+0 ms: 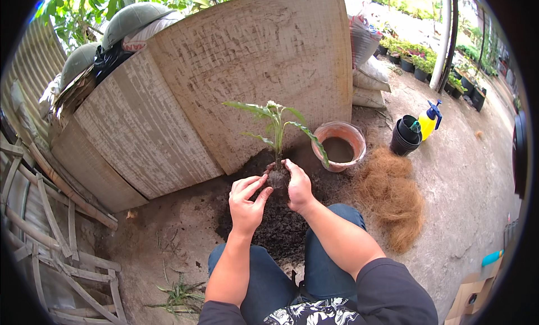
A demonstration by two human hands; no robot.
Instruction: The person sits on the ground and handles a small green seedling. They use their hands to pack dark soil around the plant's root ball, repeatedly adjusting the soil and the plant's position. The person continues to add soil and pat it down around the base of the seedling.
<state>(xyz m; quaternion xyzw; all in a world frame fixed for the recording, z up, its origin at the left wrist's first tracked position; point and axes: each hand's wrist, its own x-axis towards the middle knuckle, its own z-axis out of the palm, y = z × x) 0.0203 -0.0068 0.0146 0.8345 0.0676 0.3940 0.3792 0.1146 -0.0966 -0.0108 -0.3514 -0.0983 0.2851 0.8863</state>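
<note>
A leafy plant point(278, 131) with a small pale flower head stands upright between my two hands, its base in a dark, rounded root ball point(278, 178). My left hand point(248, 198) touches the ball's left side with curved fingers. Around its right side curls my right hand point(298, 184), whose far fingers are partly hidden. Dark loose soil point(280, 228) lies heaped on the ground below the hands and between my knees. Right of the plant is a round terracotta-coloured pot point(360, 146) with dark material inside; one long leaf hangs over its rim.
Brown fibre point(391, 198) lies right of the soil, near stacked black plastic pots point(405, 137) and a yellow spray bottle point(427, 125). A large leaning board point(261, 64) stands ahead. Pulled greenery point(181, 295) and a wooden lattice point(54, 245) are at left.
</note>
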